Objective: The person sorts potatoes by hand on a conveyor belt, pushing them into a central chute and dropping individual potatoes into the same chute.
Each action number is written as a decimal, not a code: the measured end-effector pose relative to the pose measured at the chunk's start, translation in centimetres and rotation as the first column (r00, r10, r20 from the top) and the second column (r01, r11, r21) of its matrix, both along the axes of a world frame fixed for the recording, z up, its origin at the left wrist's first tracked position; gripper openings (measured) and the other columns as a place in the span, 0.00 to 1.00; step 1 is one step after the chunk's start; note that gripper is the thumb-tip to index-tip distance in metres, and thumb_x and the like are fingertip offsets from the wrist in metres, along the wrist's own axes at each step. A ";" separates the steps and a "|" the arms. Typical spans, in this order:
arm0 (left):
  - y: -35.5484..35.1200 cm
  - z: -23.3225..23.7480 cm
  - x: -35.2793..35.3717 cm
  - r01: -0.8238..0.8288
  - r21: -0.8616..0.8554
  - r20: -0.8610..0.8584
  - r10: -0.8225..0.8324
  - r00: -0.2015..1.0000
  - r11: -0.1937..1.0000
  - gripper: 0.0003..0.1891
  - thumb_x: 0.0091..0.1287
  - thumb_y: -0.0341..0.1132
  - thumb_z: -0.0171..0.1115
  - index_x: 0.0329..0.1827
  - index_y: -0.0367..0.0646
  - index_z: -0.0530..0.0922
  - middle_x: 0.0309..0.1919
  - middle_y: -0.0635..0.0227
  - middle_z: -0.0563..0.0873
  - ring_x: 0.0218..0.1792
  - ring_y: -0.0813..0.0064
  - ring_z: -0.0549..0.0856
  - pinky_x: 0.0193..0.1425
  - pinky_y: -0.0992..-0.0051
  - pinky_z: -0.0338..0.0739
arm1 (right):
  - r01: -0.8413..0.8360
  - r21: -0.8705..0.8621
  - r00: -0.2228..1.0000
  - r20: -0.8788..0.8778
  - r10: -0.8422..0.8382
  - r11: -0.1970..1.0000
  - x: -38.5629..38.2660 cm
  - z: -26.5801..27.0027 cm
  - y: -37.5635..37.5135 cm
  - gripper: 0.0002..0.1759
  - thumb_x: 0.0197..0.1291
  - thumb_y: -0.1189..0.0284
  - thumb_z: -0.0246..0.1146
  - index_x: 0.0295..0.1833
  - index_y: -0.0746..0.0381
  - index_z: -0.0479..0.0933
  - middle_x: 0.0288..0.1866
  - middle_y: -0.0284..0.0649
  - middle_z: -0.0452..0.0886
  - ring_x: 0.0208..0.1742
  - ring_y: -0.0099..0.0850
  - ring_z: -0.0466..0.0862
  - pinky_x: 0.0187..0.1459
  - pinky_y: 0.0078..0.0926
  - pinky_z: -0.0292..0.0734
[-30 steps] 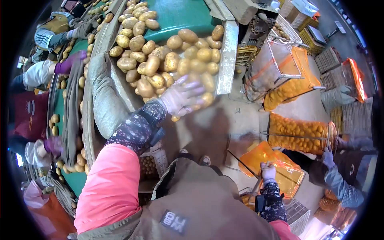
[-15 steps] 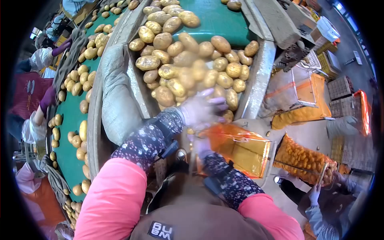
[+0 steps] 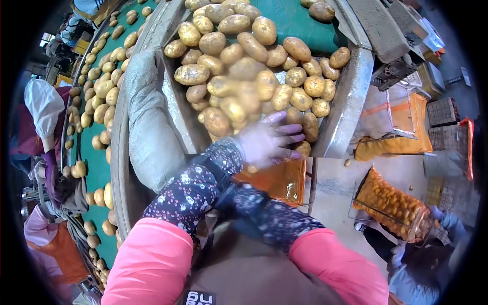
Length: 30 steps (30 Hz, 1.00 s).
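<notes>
Brown, dusty potatoes (image 3: 244, 66) lie heaped at the near end of a green conveyor belt (image 3: 295, 20). A metal side wall (image 3: 345, 107) holds them in on the right and a grey sack-cloth pad (image 3: 147, 132) on the left. Motion blurs the middle of the heap.

We note the left hand (image 3: 269, 140), in a thin pale glove, at the near edge of the heap. Its fingers are spread and its grip is open, palm down against the nearest potatoes and closed on none of them. Just below that hand hangs an orange mesh bag (image 3: 277, 178), under the end of the belt.

The right sleeve (image 3: 284, 223), dark and flower-printed, runs leftward beneath the left forearm. The right hand is hidden there, so we cannot tell its grip or whether it touches the bag.

Further left, a second belt (image 3: 96, 170) carries more potatoes in a loose line, with a co-worker's white sleeve (image 3: 43, 104) beside it. On the floor at the right stands a filled mesh bag (image 3: 391, 203), with another person's gloved hand (image 3: 437, 212) close to its right end.
</notes>
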<state>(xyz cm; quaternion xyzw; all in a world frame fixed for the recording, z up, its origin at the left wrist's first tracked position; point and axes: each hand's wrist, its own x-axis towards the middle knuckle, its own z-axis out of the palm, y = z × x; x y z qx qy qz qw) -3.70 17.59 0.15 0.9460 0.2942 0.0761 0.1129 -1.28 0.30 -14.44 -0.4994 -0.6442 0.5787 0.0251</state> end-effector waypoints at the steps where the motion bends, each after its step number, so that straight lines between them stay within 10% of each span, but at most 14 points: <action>1: 0.0 0.5 0.1 0.002 0.010 -0.046 -0.002 0.999 1.000 0.28 0.59 0.49 0.67 0.67 0.73 0.77 0.73 0.72 0.74 0.77 0.69 0.66 0.80 0.42 0.49 | 0.039 0.028 0.996 -0.076 -0.037 0.999 2.0 0.9 0.5 0.21 0.61 0.68 0.68 0.59 0.64 0.79 0.53 0.47 0.84 0.54 0.40 0.84 0.58 0.34 0.77; 6: -0.2 0.7 0.1 0.005 0.134 -0.048 0.002 0.999 0.991 0.22 0.63 0.47 0.62 0.63 0.74 0.79 0.70 0.74 0.77 0.76 0.70 0.67 0.80 0.42 0.51 | 0.241 0.580 0.965 -0.232 -0.127 0.778 18.7 8.0 4.6 0.23 0.57 0.73 0.65 0.60 0.65 0.78 0.52 0.53 0.83 0.57 0.47 0.82 0.60 0.39 0.77; 10: -0.3 2.2 0.5 -0.013 0.083 -0.070 0.019 0.997 0.996 0.20 0.66 0.46 0.58 0.61 0.73 0.80 0.67 0.75 0.78 0.74 0.69 0.69 0.79 0.42 0.53 | 0.065 0.860 0.892 0.177 -0.416 0.506 24.3 10.2 6.3 0.23 0.63 0.68 0.64 0.62 0.65 0.76 0.53 0.55 0.83 0.58 0.49 0.81 0.60 0.40 0.76; 12: -0.2 1.1 0.1 0.034 0.031 -0.147 -0.029 0.989 0.999 0.31 0.58 0.48 0.64 0.69 0.75 0.72 0.76 0.73 0.68 0.80 0.66 0.59 0.81 0.39 0.47 | 0.221 0.306 0.859 0.389 -0.333 0.926 25.6 9.5 6.6 0.26 0.67 0.64 0.62 0.65 0.67 0.73 0.55 0.58 0.82 0.58 0.51 0.81 0.61 0.39 0.75; 13: -0.1 1.6 0.3 0.036 0.036 -0.173 -0.029 0.984 0.999 0.31 0.59 0.48 0.64 0.69 0.75 0.72 0.76 0.73 0.68 0.80 0.66 0.59 0.81 0.39 0.47 | 0.300 -0.041 0.854 0.456 -0.250 0.953 26.2 8.8 6.7 0.27 0.69 0.62 0.60 0.66 0.68 0.72 0.55 0.59 0.82 0.58 0.51 0.82 0.61 0.39 0.75; 22: -0.2 1.0 0.1 0.027 0.074 -0.160 -0.015 0.987 0.997 0.27 0.62 0.52 0.62 0.68 0.72 0.75 0.75 0.75 0.69 0.80 0.67 0.59 0.82 0.42 0.43 | 0.470 -0.030 0.838 0.328 -0.435 0.882 27.4 9.7 4.9 0.32 0.69 0.63 0.61 0.70 0.74 0.66 0.58 0.61 0.81 0.61 0.51 0.81 0.63 0.37 0.74; 30: -0.2 1.5 0.3 -0.009 0.019 -0.197 0.012 0.980 1.000 0.31 0.58 0.49 0.64 0.68 0.64 0.75 0.73 0.75 0.71 0.80 0.68 0.58 0.83 0.44 0.42 | 0.045 0.640 0.995 0.037 -0.089 0.767 20.4 15.1 8.6 0.35 0.58 0.76 0.62 0.72 0.70 0.65 0.72 0.59 0.68 0.75 0.52 0.68 0.73 0.39 0.67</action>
